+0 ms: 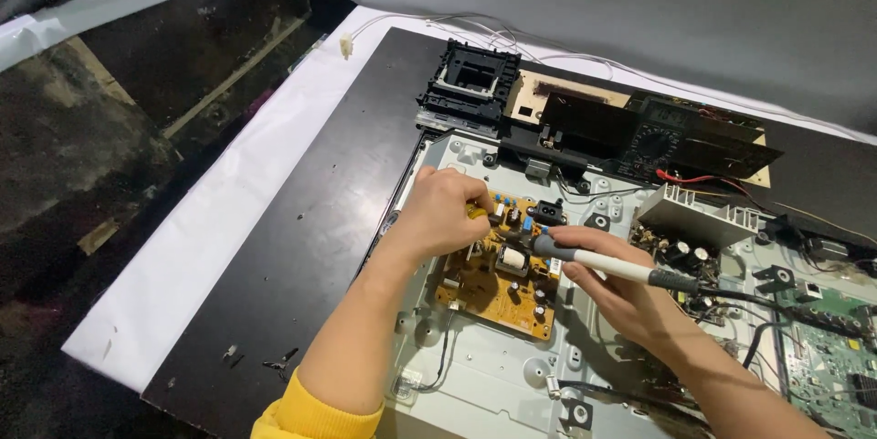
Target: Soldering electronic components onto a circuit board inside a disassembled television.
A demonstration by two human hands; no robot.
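My left hand point(442, 213) is closed on a small yellow-handled tool point(477, 212), its tip down at the upper left of a yellow circuit board point(493, 291). My right hand point(614, 285) holds a pen-shaped tool point(603, 263) with a white barrel, black grip and grey tip; the tip points left onto the board's upper middle, beside a black socket point(548, 212). The board lies on a grey metal chassis point(484, 375), with both hands over it and the two tool tips a few centimetres apart.
A black plastic frame point(470, 84) and a black multimeter point(660, 137) with a red lead lie behind the chassis. A finned heatsink point(696, 214) and a green circuit board point(836, 357) are at the right. The chassis rests on a dark panel point(311, 220) over white sheeting point(210, 229).
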